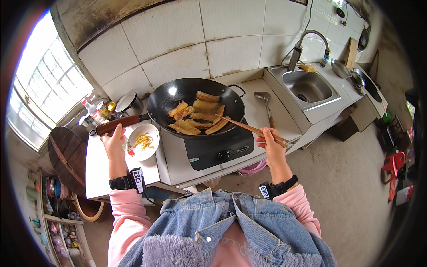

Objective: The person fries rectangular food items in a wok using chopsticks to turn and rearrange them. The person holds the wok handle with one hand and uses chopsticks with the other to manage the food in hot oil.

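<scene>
My left hand [114,138] grips the brown handle [118,124] of a black wok [162,96]. The wok sits on a black single-burner stove [218,150]. In it lie several browned, fried pieces of food [204,115], some overlapping. A pair of wooden chopsticks [248,127] is in my right hand [273,148]. Their tips reach over the wok's right side, at a long fried piece [218,125]; whether they pinch it I cannot tell. Beside my left hand stands a white bowl [154,131] holding yellowish strips [143,141].
A metal spatula [266,103] lies right of the wok. Farther right is a steel sink [308,88] with a curved faucet [312,33]. Seasoning bottles [91,111] and a lidded metal pot [128,103] stand at the left back. A round wooden lid [65,157] leans beside the counter.
</scene>
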Motion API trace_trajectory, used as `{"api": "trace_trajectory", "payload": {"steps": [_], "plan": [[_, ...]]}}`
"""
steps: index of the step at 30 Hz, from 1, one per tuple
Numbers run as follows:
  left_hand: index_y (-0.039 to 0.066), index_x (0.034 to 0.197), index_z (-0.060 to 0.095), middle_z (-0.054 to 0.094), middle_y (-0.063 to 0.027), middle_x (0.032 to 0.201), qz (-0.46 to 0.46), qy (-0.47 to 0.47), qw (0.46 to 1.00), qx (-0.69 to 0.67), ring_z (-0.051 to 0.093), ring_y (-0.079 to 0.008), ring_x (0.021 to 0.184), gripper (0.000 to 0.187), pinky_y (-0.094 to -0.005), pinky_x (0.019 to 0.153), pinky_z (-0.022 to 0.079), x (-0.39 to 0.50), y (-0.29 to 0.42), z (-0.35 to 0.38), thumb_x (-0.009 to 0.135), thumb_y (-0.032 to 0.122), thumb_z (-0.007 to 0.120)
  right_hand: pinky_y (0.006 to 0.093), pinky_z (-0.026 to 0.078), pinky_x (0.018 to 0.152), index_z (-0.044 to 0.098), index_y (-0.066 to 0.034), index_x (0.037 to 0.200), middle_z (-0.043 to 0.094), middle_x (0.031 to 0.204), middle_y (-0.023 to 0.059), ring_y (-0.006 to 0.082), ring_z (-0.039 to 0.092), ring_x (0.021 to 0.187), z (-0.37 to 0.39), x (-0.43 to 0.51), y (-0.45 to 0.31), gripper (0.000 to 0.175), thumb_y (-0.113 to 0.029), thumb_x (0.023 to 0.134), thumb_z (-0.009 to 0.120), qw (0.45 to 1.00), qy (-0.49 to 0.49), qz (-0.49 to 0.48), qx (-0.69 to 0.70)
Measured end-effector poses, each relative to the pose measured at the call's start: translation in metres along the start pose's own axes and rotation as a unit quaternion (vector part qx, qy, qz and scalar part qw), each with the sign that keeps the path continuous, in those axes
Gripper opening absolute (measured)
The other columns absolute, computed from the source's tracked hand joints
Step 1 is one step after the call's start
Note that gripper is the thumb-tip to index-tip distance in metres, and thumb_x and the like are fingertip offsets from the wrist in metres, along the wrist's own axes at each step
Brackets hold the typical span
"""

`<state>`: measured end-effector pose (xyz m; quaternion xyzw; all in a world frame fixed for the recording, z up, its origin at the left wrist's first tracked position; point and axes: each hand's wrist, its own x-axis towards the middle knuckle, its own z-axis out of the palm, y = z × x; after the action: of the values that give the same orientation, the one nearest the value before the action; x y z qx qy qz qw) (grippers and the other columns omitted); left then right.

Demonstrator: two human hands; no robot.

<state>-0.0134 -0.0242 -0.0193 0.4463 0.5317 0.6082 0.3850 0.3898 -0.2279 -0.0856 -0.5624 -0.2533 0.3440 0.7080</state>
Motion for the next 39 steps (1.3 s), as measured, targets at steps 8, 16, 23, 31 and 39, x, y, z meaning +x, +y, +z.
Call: {"api": "trace_trajectory", "payload": {"steps": [8,16,23,31,39], "plan": [[0.005,0.108,0.041,0.059,-0.0058,0.091,0.006,-0.001,1.0,0.001,0.06,-0.0136,0.074,0.045,-0.0231,0.06,0.043,-0.001,0.002,0.001,0.074,0.014,0.069,0.022,0.048,0.058,0.057,-0.0023,0.095,0.061,0.08,0.0063,0.0124,0.06,0.068,0.0,0.0,0.001,0.029,-0.03,0.088,0.052,1.0,0.002,-0.006,-0.007],[0.005,0.108,0.044,0.059,-0.0059,0.092,0.014,0.002,1.0,0.006,0.059,-0.0135,0.076,0.043,-0.0233,0.061,0.043,-0.003,0.003,0.001,0.074,0.014,0.069,0.0215,0.047,0.058,0.058,-0.0015,0.094,0.061,0.084,0.0059,0.0118,0.06,0.069,0.0,0.0,0.0,0.026,-0.027,0.089,0.052,1.0,0.005,0.003,0.005],[0.005,0.107,0.044,0.059,-0.0059,0.092,0.006,0.005,1.0,0.006,0.059,-0.0135,0.076,0.043,-0.0229,0.062,0.043,-0.002,0.001,0.0,0.074,0.015,0.069,0.0214,0.047,0.058,0.058,-0.0016,0.094,0.061,0.083,0.0055,0.0117,0.06,0.069,0.0,0.0,0.0,0.026,-0.026,0.089,0.052,1.0,0.006,0.001,-0.002],[0.005,0.106,0.047,0.059,-0.0053,0.089,0.013,0.012,1.0,0.01,0.059,-0.0134,0.075,0.039,-0.0235,0.062,0.043,-0.003,0.0,0.0,0.074,0.015,0.068,0.0213,0.047,0.058,0.058,-0.002,0.094,0.061,0.082,0.0054,0.0116,0.06,0.069,0.001,0.0,0.0,0.026,-0.027,0.089,0.052,1.0,0.004,0.002,0.0],[0.009,0.122,0.026,0.056,-0.0073,0.097,0.001,0.006,1.0,-0.021,0.058,-0.0148,0.081,0.066,-0.0254,0.066,0.043,0.008,-0.009,-0.004,0.072,0.009,0.069,0.0212,0.047,0.058,0.058,-0.0016,0.094,0.061,0.081,0.0055,0.0116,0.06,0.069,0.001,0.0,0.0,0.027,-0.028,0.089,0.052,1.0,0.001,-0.001,0.002]]}}
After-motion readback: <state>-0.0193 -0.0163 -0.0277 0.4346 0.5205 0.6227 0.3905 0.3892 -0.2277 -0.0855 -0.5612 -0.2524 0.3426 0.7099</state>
